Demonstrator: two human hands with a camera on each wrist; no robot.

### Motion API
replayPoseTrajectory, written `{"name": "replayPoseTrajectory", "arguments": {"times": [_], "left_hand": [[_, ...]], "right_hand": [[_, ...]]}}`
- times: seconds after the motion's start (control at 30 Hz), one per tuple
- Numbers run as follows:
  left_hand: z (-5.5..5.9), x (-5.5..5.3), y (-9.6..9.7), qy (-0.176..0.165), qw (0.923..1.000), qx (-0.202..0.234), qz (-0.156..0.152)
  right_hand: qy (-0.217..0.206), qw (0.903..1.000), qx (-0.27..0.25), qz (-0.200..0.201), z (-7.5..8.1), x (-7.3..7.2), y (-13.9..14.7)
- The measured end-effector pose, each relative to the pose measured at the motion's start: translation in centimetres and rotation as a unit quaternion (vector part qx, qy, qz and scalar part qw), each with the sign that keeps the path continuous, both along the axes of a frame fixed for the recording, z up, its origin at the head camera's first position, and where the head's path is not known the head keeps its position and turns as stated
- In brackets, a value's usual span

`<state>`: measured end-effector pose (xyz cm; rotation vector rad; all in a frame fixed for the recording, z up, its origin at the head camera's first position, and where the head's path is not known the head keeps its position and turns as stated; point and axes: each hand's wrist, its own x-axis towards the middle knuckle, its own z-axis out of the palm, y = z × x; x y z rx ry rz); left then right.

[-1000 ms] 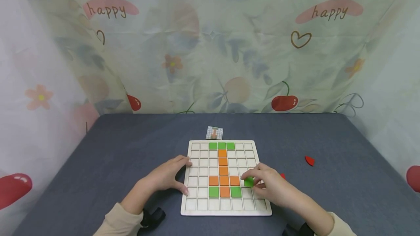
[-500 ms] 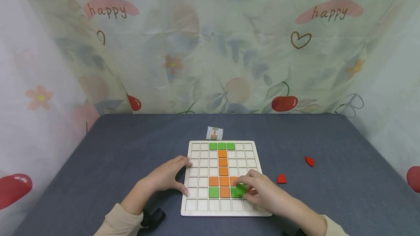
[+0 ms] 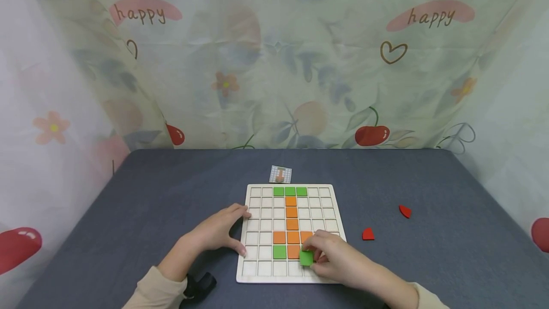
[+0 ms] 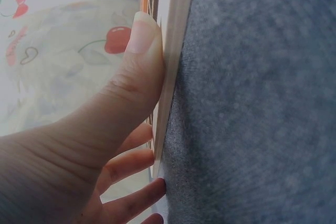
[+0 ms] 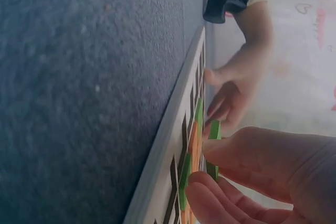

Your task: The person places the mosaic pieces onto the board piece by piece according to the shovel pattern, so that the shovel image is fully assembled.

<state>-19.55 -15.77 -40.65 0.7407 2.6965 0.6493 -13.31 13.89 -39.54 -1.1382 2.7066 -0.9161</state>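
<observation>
My right hand [image 3: 339, 259] pinches a green square tile [image 3: 306, 258] between thumb and fingers, over the lower part of the white grid board [image 3: 257, 279]. In the right wrist view the held tile [image 5: 215, 129] stands slightly apart from the board's face. Orange tiles [image 3: 292, 224] form a column in the grid, with a short orange row crossing it lower down. Green tiles [image 3: 289, 191] line the top row; another green tile [image 3: 279, 252] sits lower left. My left hand [image 3: 216, 230] touches the board's left edge with thumb and fingertips, the thumb [image 4: 142, 40] on its rim.
A small pattern card [image 3: 280, 174] lies just behind the board. Two red pieces, one wedge-like [image 3: 405, 211] and one nearer the board [image 3: 368, 234], lie on the dark blue tablecloth [image 3: 171, 180] to the right. A printed curtain [image 3: 274, 61] hangs behind.
My right hand has moved left and toward me with the green tile, from the board's right side to the lower middle. The nearer red piece has come into full view. My left hand stays still.
</observation>
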Motion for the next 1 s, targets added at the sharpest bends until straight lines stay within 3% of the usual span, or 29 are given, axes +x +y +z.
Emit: {"name": "replayPoseTrajectory", "arguments": {"times": [0.23, 0.43, 1.0], "left_hand": [[0.0, 0.0, 0.0, 0.0, 1.0, -0.001, 0.001], [0.1, 0.1, 0.0, -0.002, 1.0, -0.003, 0.003], [0.1, 0.1, -0.1, -0.006, 1.0, -0.004, 0.006]], "right_hand": [[-0.01, 0.9995, 0.03, -0.005, 0.1, 0.3, -0.8], [0.021, 0.9986, 0.049, -0.004, -0.1, 0.5, -1.3], [0.034, 0.9968, 0.071, -0.015, -0.3, 0.9, -1.9]]}}
